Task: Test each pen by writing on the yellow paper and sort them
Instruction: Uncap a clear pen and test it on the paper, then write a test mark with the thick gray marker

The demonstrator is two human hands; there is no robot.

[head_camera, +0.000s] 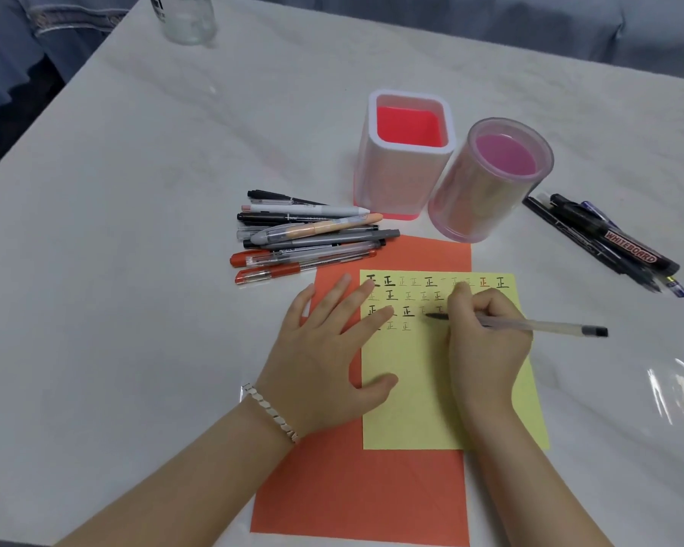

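Observation:
A yellow paper [419,396] with rows of written marks lies on an orange sheet [356,491]. My right hand [486,345] grips a clear pen with a black cap end [549,326], its tip on the third row of marks. My left hand [328,357] lies flat, fingers spread, across the paper's left edge and the orange sheet. A pile of several pens [309,236] lies left of the holders. A second group of dark pens and a whiteboard marker [613,242] lies at the right.
A square white holder with a red inside [405,159] and a round clear pink holder [490,179] stand behind the paper, both with no pens in them. A clear glass jar [186,17] stands at the far left corner. The table has a white cover.

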